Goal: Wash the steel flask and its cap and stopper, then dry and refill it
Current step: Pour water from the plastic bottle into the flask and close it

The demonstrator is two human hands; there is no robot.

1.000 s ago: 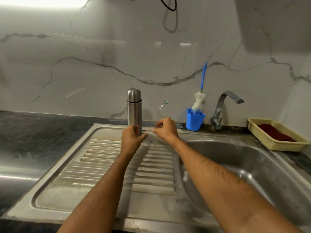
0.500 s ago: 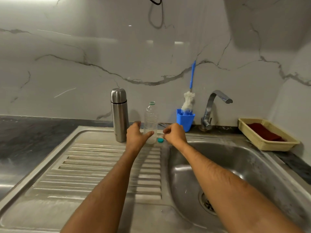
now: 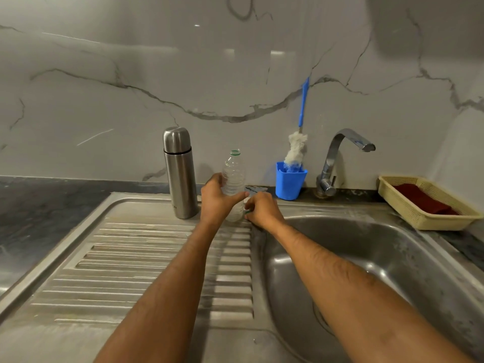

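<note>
The steel flask (image 3: 180,174) stands upright with its cap on, at the back of the drainboard (image 3: 125,260). Just right of it stands a clear plastic bottle (image 3: 234,169) with an open neck. My left hand (image 3: 217,201) grips this bottle around its lower half. My right hand (image 3: 263,209) is low beside the bottle's base, fingers curled down over a small green bottle cap (image 3: 247,212), of which only a sliver shows. Neither hand touches the flask.
A blue cup (image 3: 289,184) holding a blue-handled bottle brush (image 3: 296,148) stands by the wall, next to the tap (image 3: 340,158). The sink basin (image 3: 379,258) lies to the right. A cream basket (image 3: 419,221) with a red cloth (image 3: 424,199) sits at the far right.
My left hand has closed round the plastic bottle. My right hand has come down over the green cap that lay on the drainboard. The view shifted slightly right.
</note>
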